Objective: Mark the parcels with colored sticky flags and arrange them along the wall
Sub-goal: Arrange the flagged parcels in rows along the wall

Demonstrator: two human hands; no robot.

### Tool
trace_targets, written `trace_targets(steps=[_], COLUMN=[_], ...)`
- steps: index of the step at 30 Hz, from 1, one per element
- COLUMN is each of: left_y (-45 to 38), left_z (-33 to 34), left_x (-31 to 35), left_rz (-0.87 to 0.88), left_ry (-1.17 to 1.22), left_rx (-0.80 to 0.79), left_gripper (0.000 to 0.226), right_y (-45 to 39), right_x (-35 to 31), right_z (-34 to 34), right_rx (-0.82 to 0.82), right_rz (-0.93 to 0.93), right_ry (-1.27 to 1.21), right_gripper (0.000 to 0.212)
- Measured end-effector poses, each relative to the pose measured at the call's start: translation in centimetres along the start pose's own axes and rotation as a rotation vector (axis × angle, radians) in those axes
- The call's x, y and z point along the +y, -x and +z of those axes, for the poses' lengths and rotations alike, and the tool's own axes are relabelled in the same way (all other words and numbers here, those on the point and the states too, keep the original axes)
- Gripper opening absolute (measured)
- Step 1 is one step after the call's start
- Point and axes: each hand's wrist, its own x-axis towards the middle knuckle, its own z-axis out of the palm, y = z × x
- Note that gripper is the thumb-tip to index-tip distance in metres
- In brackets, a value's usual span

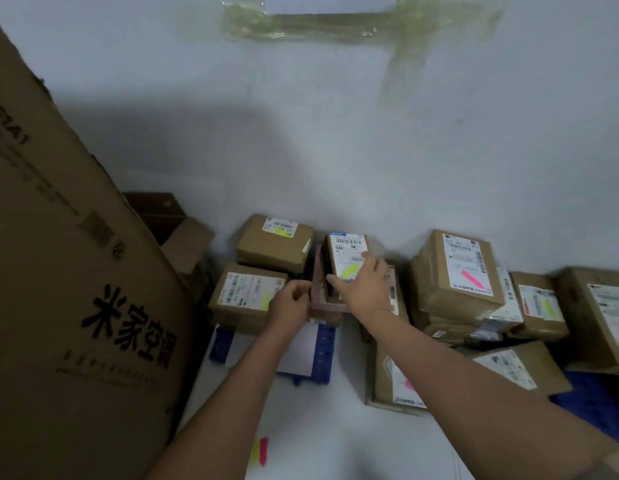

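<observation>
Parcels along the far wall (336, 150): at least eight brown cartons in view, several stacked.
Held parcel (346, 254): one, small, with a white label and one yellow flag (349, 270). It sits centre, near the wall, tilted, long axis running near to far, label face up and toward the viewer.
Right hand (365, 289): grips the held parcel at its near end, fingers curled over the label.
Left hand (290, 301): fingers curled, pinching the left edge of a thin reddish frame-like piece (316, 289) just beside the parcel.
Flagged parcels: three with yellow flags, three with pink; the tall right stack (464, 271) carries a pink one.
Spare flags (259, 452): two strips, yellow and pink, near, on the white floor.
Big carton (58, 271): one, left, leaning.
Blue trays (323, 351): at least two, near.
</observation>
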Motion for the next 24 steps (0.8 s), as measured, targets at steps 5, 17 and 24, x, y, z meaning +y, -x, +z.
trace_targets(steps=[5,17,24], left_y=[-1.2,-1.4,0.5], left_z=[0.2,0.2,3.2], left_x=[-0.2,0.8,3.0], left_rz=[-0.019,-0.004,0.054], left_ry=[0.021,0.065,0.084], left_rx=[-0.003,0.040,0.002], left_gripper=[0.030,0.029,0.028], right_y=[-1.4,-1.2,0.0], right_x=[0.0,1.0,3.5], right_z=[1.3,0.4,-3.5], right_rx=[-0.079,-0.125,-0.059], right_rz=[0.026,-0.006,-0.030], right_ry=[-0.111,-0.162,-0.189], right_gripper=[0.085,0.065,0.060])
